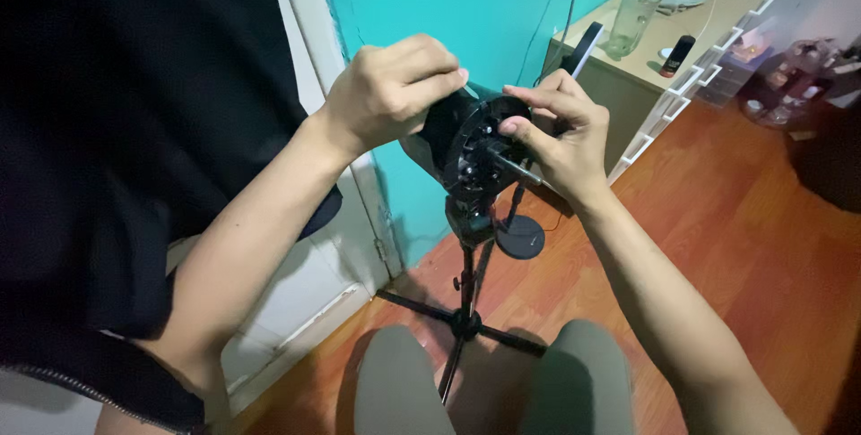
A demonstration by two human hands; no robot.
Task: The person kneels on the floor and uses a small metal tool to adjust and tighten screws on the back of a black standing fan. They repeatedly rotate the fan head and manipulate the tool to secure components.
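Orange-brown wood floor [753, 247] under the tripod [466, 305]. On top of the tripod sits a black round light head [462, 143]; left hand [390, 90] grips its rim, right hand [560, 134] pinches a thin rod at its face. Beyond the tripod, teal wall [466, 4], and a seemingly empty glass [632, 21] on a drawer unit [682, 67].

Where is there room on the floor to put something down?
Bare orange wooden floor lies right of the black tripod, toward the white drawer unit. It is crowded beneath both hands, around the tripod legs, the round black base and the knees.
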